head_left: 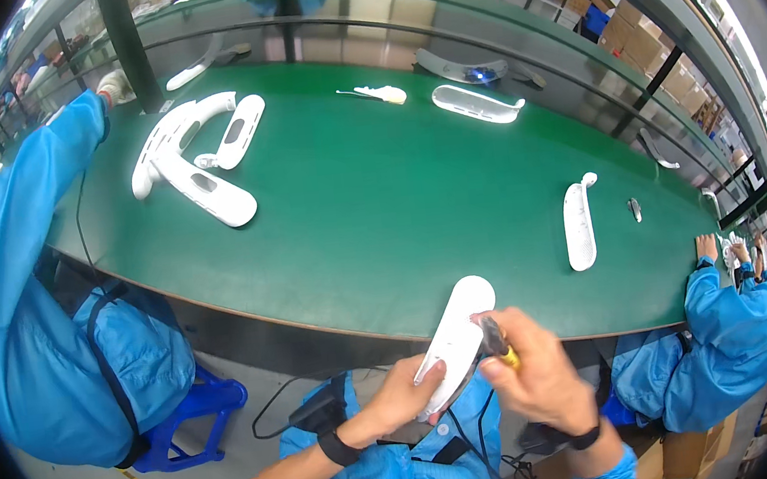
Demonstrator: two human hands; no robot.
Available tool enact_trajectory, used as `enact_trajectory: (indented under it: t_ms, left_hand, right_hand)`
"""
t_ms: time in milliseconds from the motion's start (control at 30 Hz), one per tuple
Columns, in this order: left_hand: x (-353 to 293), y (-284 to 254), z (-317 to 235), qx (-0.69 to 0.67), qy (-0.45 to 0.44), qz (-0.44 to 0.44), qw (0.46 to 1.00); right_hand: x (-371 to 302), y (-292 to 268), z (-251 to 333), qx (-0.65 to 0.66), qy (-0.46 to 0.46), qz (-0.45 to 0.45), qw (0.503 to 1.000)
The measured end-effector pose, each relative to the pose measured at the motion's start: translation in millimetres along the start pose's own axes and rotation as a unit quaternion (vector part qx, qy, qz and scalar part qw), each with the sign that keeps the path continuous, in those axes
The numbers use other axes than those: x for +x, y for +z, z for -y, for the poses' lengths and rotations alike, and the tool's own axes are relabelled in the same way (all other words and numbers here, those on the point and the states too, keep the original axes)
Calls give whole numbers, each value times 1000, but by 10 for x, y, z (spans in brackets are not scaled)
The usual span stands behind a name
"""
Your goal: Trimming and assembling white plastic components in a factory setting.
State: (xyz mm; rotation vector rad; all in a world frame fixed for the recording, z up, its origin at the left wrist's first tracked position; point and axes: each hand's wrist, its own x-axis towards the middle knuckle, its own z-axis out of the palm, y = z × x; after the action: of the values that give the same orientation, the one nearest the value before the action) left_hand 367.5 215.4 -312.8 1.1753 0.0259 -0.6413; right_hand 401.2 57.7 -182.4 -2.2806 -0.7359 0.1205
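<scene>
**Holding a white shell steady for the tool tip**

At far left a co-worker in a blue smock [26, 305] sits on a blue stool [198, 410] at the green work surface [370, 203], an arm stretched toward a cluster of curved white plastic housings [193, 161]. Below centre, my left hand [400, 397] is wrapped around the lower end of a long, oval white plastic shell [455, 339], thumb across its face, fingers underneath, a firm grasp. The shell tilts up and away from me, its rounded top reaching just over the table's near edge, above my lap. Just right of it, my right hand [533, 373] is clenched around a small yellow-and-black hand tool [497, 344], its tip touching the shell's right edge. To do this well, I judge I should keep the shell braced, the tool square to the spot, and press lightly so it cannot skid across the plastic. Further right, another white shell [578, 224] lies on the table, and a second co-worker [739, 333] sits at the far end.
</scene>
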Motion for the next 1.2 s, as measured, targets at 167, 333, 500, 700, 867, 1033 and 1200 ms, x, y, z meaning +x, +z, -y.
enact_trajectory:
  t_ms: [167, 333, 500, 700, 867, 1033, 1200]
  left_hand:
    - [-17, -124, -162, -39, -45, 39, 997]
    - [-8, -147, -197, 1, -34, 43, 999]
    - [12, -203, -203, 21, -25, 62, 998]
    - [7, -221, -192, 16, -28, 64, 997]
    - [-3, -229, -224, 14, -27, 66, 997]
    - [-16, -229, -195, 64, -14, 50, 997]
    - [-52, -163, -272, 140, 9, 14, 990]
  right_hand:
    - [67, -378, -147, -276, -12, 24, 961]
    - [123, -400, -287, -449, -154, 92, 875]
    - [191, -362, -347, -451, -160, 118, 870]
    - [272, -338, -352, -451, -176, 136, 865]
    - [343, -362, -361, -462, -193, 165, 850]
    - [371, -383, -281, -453, -141, 247, 845]
    - [365, -393, -190, -318, 29, 313, 894]
